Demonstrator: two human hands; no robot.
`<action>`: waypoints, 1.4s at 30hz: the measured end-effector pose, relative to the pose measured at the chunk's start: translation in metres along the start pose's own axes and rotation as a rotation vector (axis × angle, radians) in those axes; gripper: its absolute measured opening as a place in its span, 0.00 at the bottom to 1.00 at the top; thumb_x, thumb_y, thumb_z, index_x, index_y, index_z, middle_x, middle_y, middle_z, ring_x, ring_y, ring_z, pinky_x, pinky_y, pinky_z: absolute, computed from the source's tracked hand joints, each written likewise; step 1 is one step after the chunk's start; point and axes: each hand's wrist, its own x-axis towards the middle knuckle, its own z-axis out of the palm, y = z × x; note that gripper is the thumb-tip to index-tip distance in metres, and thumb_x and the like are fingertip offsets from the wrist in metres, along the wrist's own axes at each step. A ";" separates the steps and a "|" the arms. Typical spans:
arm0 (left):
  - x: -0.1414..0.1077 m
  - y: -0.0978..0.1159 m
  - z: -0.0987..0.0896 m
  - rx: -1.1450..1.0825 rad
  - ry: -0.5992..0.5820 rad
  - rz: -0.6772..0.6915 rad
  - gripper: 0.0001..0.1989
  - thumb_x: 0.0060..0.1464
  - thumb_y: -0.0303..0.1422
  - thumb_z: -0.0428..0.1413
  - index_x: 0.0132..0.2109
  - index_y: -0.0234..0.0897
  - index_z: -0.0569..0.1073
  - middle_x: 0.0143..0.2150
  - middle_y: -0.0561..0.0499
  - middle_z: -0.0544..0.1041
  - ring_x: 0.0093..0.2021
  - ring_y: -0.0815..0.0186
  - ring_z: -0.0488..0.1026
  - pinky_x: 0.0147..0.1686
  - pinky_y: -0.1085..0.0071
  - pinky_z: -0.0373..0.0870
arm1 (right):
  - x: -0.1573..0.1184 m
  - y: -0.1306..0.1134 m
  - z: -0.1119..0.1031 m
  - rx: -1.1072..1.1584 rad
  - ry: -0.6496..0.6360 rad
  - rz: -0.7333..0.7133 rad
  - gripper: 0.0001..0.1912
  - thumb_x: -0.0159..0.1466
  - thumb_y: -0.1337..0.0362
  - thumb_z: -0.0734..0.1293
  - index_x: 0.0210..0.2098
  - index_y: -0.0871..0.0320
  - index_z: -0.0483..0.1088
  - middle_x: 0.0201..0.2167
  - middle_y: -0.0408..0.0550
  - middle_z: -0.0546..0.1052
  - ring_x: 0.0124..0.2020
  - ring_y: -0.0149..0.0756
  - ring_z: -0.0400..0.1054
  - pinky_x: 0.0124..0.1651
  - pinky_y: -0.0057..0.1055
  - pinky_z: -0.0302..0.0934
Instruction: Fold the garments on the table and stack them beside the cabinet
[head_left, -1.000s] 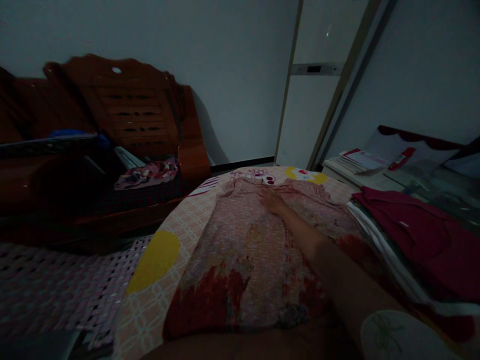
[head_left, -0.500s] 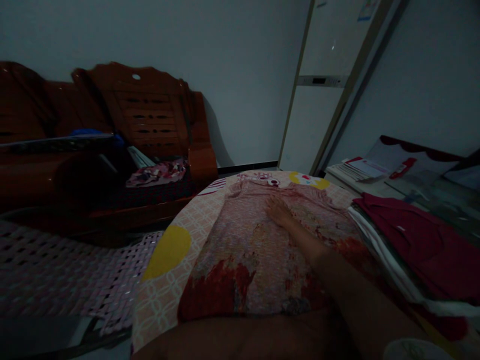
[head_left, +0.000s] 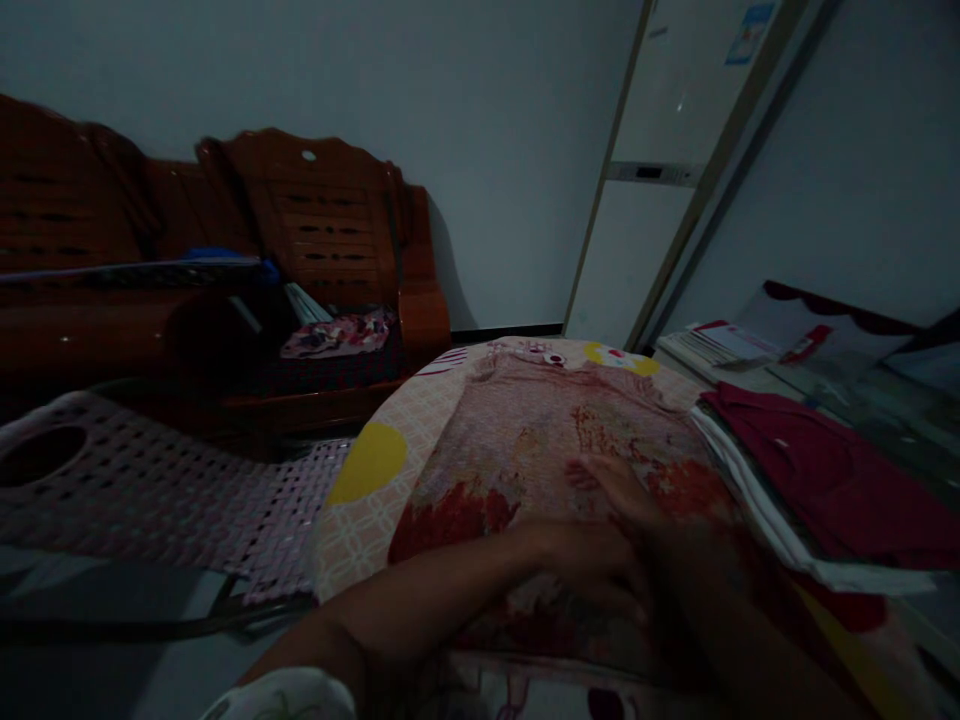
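A short-sleeved shirt (head_left: 517,430), pinkish with rust-red and tan blotches, lies spread on a round surface covered by a patterned cloth (head_left: 435,405). My right hand (head_left: 616,485) is over the middle of the shirt, its fingers stretched toward the left. Closer to me, my left hand (head_left: 596,565) reaches across from the left over the lower part of the shirt, fingers loosely extended and partly apart. Neither hand holds anything visible. The two hands are close together, and the dim light hides whether the left one touches the shirt or my right forearm.
A folded stack of clothes with a dark red garment (head_left: 810,470) on top lies at the right edge. Beyond it stands a table with papers (head_left: 720,343). A woven chair (head_left: 187,490) is at left, a wooden sofa (head_left: 322,220) behind, and a tall white cabinet unit (head_left: 645,240) at back.
My right hand has come back toward me from the upper part of the shirt. My left hand has come into view over the shirt's lower part. The view has shifted slightly left.
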 end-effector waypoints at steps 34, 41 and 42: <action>-0.170 0.035 -0.013 -0.299 0.634 -0.696 0.17 0.48 0.45 0.62 0.37 0.35 0.72 0.31 0.54 0.74 0.32 0.68 0.69 0.29 0.76 0.64 | -0.053 -0.006 0.051 0.039 -0.491 0.086 0.23 0.60 0.45 0.64 0.33 0.61 0.70 0.27 0.47 0.77 0.21 0.31 0.71 0.16 0.21 0.57; -0.137 0.002 -0.037 -0.569 0.460 -0.712 0.19 0.55 0.48 0.57 0.38 0.33 0.74 0.30 0.47 0.78 0.28 0.66 0.75 0.29 0.72 0.71 | -0.053 -0.005 0.064 0.132 -0.316 0.104 0.26 0.56 0.50 0.69 0.47 0.62 0.71 0.34 0.49 0.79 0.20 0.32 0.70 0.15 0.24 0.59; -0.142 -0.007 -0.044 -0.504 0.590 -0.784 0.18 0.55 0.46 0.57 0.37 0.32 0.74 0.29 0.47 0.78 0.28 0.65 0.75 0.29 0.73 0.71 | -0.053 -0.005 0.065 0.120 -0.288 0.119 0.27 0.55 0.53 0.70 0.49 0.63 0.70 0.36 0.50 0.80 0.20 0.31 0.69 0.15 0.24 0.58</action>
